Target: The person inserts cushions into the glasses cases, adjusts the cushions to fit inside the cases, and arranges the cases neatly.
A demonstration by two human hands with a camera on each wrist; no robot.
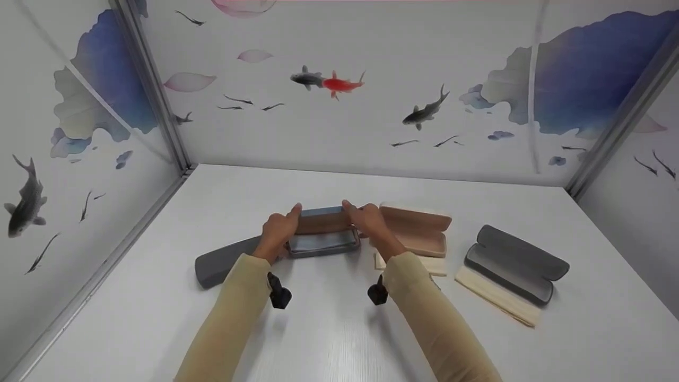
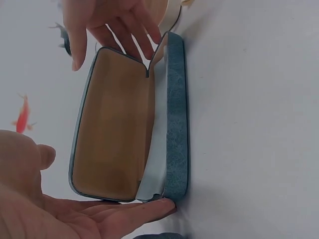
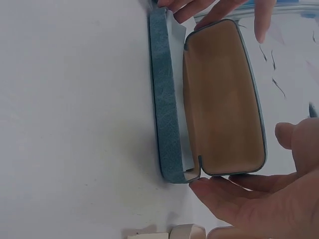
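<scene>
An open glasses case stands on the table between my two hands, its lid raised. The wrist views show its teal outside, its brown lining and a pale blue cloth in the base. My left hand touches the case's left end with extended fingers. Against the right end lie the straight fingers of my right hand. Both thumbs are raised, apart from the lid in the wrist views.
A closed dark grey case lies to the left. On the right are an open brown case by a cream cloth, and an open grey case with another cream cloth along its front. Printed walls enclose the white table.
</scene>
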